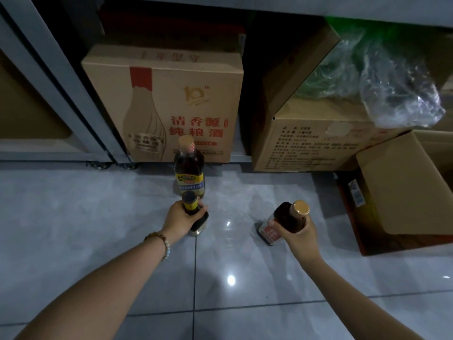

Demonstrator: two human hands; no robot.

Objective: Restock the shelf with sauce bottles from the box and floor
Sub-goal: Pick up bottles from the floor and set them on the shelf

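The grey tiled floor (98, 217) is stretching across the lower view, and the shelf (61, 94) is running along its far edge. A printed carton (171, 106) is sitting on the bottom level of the shelf, and an open cardboard box (402, 190) is lying on the floor at the far right.

A tan-capped bottle with a yellow and blue label (189, 168) is standing upright on the floor in front of the carton, just beyond the left hand (180, 218). That hand is reaching forward on a straight arm, with its fingers wrapping the neck of an upright dark-capped bottle (190, 204). Whether that bottle's base is touching the floor is unclear.

The right hand (297, 235), well apart from the left, is gripping a red-labelled bottle (285, 220) from below, tilting its tan cap up and rightward. A beaded bracelet (160, 242) is circling the left wrist.
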